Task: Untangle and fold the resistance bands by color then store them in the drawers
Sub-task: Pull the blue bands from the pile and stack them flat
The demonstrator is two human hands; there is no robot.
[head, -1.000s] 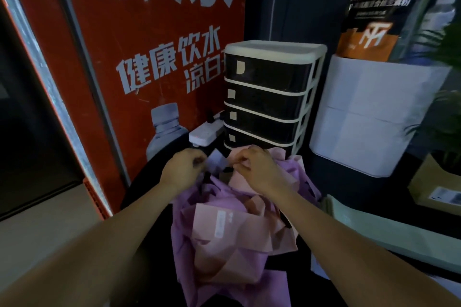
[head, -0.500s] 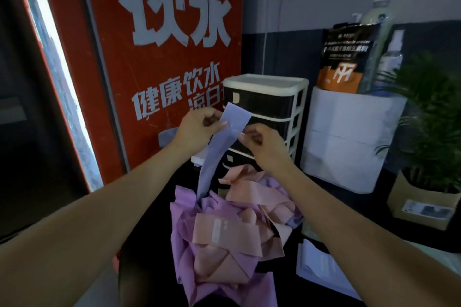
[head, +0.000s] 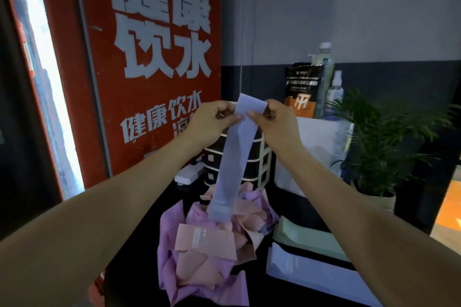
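A pale blue resistance band (head: pixel 235 157) hangs straight down from both hands. My left hand (head: pixel 212 123) pinches its upper left edge and my right hand (head: pixel 277 122) pinches its upper right edge, both held up at chest height. The band's lower end dangles just above a tangled pile of pink bands (head: pixel 214 249) and purple bands (head: pixel 172 227) on the dark table. Behind the hanging band stands a small drawer unit (head: pixel 259 164) with dark drawers and a cream frame, partly hidden by the band and my hands.
A red poster board (head: pixel 149 57) leans at the left. A white power strip (head: pixel 188 174) lies beside the drawers. A white box (head: pixel 316 152), a dark pouch (head: pixel 303 90), bottles and a potted plant (head: pixel 379 139) stand at the right. Green and white folded items (head: pixel 309 242) lie near the pile.
Both hands have lifted the blue band out of the pile and raised it higher. It now hangs full length and flat, its lower end free of the tangle.
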